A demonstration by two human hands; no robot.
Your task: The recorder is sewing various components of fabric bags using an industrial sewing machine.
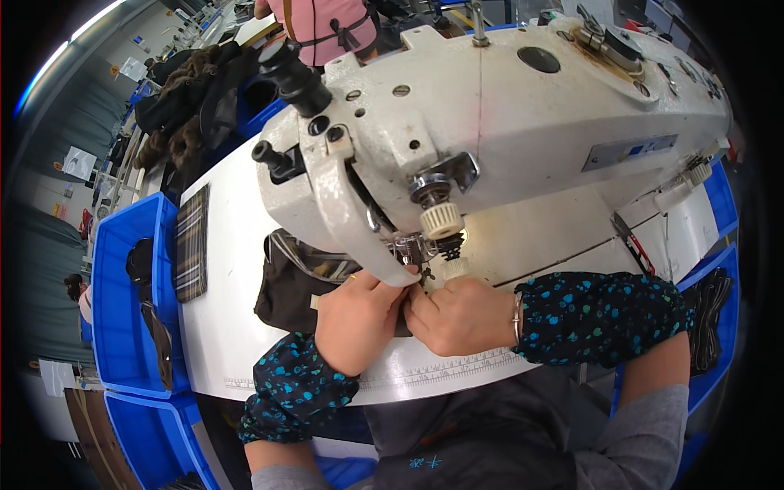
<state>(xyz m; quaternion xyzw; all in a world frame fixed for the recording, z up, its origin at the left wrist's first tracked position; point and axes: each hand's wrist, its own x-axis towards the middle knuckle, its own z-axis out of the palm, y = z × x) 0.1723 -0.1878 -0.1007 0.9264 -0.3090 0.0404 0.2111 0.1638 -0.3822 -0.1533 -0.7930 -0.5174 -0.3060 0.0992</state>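
Observation:
A white industrial sewing machine (pixel 384 155) stretches across the table before me. Beneath its needle area lies a dark brown fabric piece (pixel 294 286) with a plaid strip showing inside its upper edge. My left hand (pixel 355 322) rests on this fabric, fingers closed and tips pressed together close to the presser foot (pixel 408 251). Beside it, my right hand (pixel 465 317) is curled, its thumb and forefinger pinching at the same spot. The two hands almost touch, and a bit of dark cloth shows between and below them. The fingertips are partly hidden by the machine's white lever.
A folded plaid cloth (pixel 192 243) lies at the table's left edge. Blue bins (pixel 110 302) with dark fabric stand at the left; another blue bin (pixel 731 318) is at the right. Red-handled snips (pixel 639 251) lie right of the machine. A person in pink (pixel 327 28) is beyond.

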